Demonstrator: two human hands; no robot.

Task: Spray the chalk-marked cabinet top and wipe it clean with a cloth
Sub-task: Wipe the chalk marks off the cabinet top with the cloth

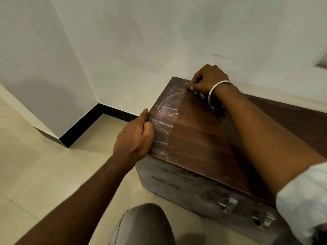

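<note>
Glossy dark-wood cabinet top (203,138), rectangular, scrawled with white chalk marks (164,112) at left end. Left hand (134,138) curled against left edge, holding nothing; right hand (208,78), far edge, pinching chalk stub (188,86).

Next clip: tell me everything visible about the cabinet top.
The cabinet top is dark brown, wood-grained and glossy, with its far edge against the wall. White chalk marks, arcs and straight strokes, cover its left end. The left hand rests with curled fingers on its left edge. The right hand, at the far corner, pinches a small pale piece, probably chalk, against it.
</note>
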